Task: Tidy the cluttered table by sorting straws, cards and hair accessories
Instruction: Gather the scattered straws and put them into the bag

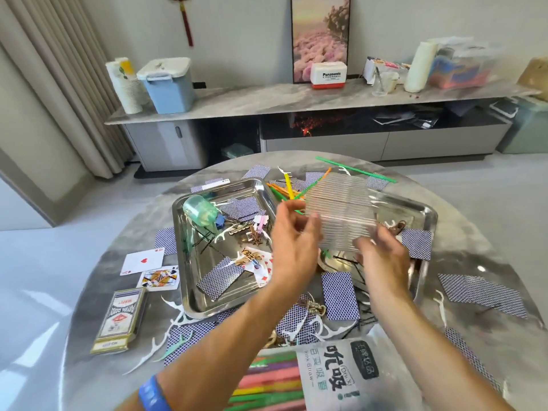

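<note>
Both hands hold a clear ribbed plastic box point(341, 212) in the air above the right metal tray point(427, 215). My left hand point(293, 241) grips its left edge and my right hand point(382, 256) grips its lower right corner. The left metal tray point(189, 280) holds a green jar point(200, 210), blue-backed cards, hairpins and hair clips. Coloured straws point(286, 188) lie between and behind the trays, with a long green straw point(355, 169) at the far edge. Blue-backed cards point(339, 295) are scattered over the round table.
A card box point(120, 318) and two face-up cards point(143, 261) lie at the left of the table. A bag of coloured straws point(332, 375) sits at the near edge. White antler-shaped clips point(175, 310) and black hairpins lie among the cards. A sideboard stands behind.
</note>
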### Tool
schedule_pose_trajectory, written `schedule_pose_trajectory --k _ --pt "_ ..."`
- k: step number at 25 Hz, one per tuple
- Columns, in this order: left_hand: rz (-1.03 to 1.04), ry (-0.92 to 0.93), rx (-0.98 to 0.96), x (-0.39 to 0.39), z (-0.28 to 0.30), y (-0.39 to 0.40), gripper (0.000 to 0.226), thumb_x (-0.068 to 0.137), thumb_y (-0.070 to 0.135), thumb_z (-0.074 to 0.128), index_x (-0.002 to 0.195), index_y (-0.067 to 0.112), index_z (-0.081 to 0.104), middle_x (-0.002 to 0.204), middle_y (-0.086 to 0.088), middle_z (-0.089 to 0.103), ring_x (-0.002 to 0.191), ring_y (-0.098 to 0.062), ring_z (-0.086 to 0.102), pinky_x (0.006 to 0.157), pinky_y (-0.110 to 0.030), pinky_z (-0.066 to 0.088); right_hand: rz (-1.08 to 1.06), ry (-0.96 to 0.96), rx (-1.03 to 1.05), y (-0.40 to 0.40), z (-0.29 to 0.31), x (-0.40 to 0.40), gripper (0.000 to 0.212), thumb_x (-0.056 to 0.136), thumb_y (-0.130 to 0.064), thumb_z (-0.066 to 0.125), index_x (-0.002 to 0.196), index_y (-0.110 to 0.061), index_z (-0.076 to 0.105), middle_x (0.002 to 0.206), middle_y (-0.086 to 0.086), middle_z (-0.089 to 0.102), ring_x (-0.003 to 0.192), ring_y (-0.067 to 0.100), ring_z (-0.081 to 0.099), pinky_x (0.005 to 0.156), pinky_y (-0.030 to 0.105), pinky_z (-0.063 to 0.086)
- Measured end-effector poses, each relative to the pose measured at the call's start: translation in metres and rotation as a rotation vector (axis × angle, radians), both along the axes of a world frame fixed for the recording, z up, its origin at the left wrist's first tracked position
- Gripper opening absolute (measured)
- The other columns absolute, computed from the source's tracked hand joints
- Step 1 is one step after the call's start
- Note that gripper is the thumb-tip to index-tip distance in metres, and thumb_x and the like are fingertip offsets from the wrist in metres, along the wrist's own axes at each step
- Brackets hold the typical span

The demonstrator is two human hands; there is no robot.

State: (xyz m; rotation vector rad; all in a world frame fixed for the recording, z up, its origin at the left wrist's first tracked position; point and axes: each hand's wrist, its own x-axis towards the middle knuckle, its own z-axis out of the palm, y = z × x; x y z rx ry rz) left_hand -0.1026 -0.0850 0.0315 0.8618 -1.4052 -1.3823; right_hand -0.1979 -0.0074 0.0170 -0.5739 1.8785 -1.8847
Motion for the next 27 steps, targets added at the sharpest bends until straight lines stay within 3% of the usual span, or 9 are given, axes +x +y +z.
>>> schedule_pose_trajectory --k 3,7,11,14,18,20,24,27 --pt "0.030 0.007 0.018 0.051 0.023 -0.013 0.006 0.099 0.014 0.056 0.099 0.012 0.062 0.072 -0.006 0.057 0.067 -0.016 0.058 0.060 -0.022 0.054 0.146 -0.008 -0.111 -0.006 0.006 0.043 0.036 0.087 -0.009 0.066 0.113 -0.034 0.071 0.091 -0.016 0.075 0.074 -0.006 0.067 0.059 0.008 0.047" --pt "0.083 0.031 0.186 0.110 0.023 -0.028 0.027 0.101 0.012 0.050 0.079 0.010 0.065 0.063 -0.004 0.059 0.057 -0.018 0.056 0.053 -0.029 0.051 0.185 0.160 -0.071 0.000 0.006 0.081 0.032 0.087 -0.008 0.064 0.106 -0.033 0.068 0.102 -0.011 0.072 0.088 0.005 0.067 0.065 0.020 0.052" --pt "0.167 0.001 0.319 0.130 0.007 -0.037 0.035 0.095 0.012 0.050 0.062 0.016 0.062 0.051 0.001 0.054 0.046 -0.015 0.046 0.038 -0.021 0.037 0.165 0.350 -0.070 0.014 0.004 0.098 0.028 0.073 -0.009 0.053 0.093 -0.027 0.062 0.098 -0.009 0.063 0.081 0.009 0.059 0.060 0.026 0.049" --pt "0.217 -0.100 0.390 0.140 0.002 -0.044 0.035 0.081 0.025 0.054 0.047 0.021 0.057 0.050 0.001 0.046 0.043 -0.013 0.037 0.041 -0.024 0.026 0.157 0.327 -0.049 0.021 0.004 0.090 0.028 0.079 -0.002 0.056 0.088 -0.028 0.062 0.087 -0.010 0.061 0.067 0.006 0.054 0.052 0.019 0.043" --pt "0.368 -0.199 0.344 0.161 0.009 -0.070 0.027 0.085 0.023 0.060 0.060 0.020 0.048 0.051 0.003 0.040 0.046 -0.012 0.035 0.044 -0.023 0.027 0.136 0.206 0.055 0.019 -0.003 0.070 0.031 0.087 0.002 0.057 0.083 -0.028 0.063 0.072 -0.007 0.060 0.049 0.001 0.045 0.044 0.017 0.034" --pt "0.410 -0.241 0.293 0.175 0.011 -0.086 0.028 0.089 0.025 0.060 0.065 0.015 0.051 0.058 -0.003 0.045 0.056 -0.016 0.038 0.056 -0.029 0.031 0.118 0.185 0.093 0.014 -0.006 0.063 0.029 0.089 -0.002 0.058 0.082 -0.029 0.064 0.070 -0.010 0.060 0.047 0.000 0.044 0.044 0.018 0.033" --pt "0.361 -0.508 0.171 0.197 0.001 -0.111 0.047 0.092 0.040 0.062 0.055 0.018 0.043 0.052 0.003 0.040 0.053 -0.016 0.034 0.055 -0.029 0.026 0.093 0.194 0.128 -0.002 -0.009 0.058 0.023 0.090 -0.003 0.060 0.082 -0.025 0.065 0.080 -0.007 0.066 0.056 -0.003 0.053 0.045 0.010 0.036" --pt "0.289 -1.047 -0.150 0.206 0.007 -0.135 0.042 0.087 0.052 0.062 0.062 0.020 0.055 0.059 0.004 0.057 0.056 -0.016 0.052 0.053 -0.026 0.035 0.104 0.240 0.153 -0.025 0.000 0.043 0.024 0.089 0.000 0.059 0.081 -0.023 0.064 0.089 -0.004 0.068 0.071 0.011 0.061 0.055 0.022 0.047"
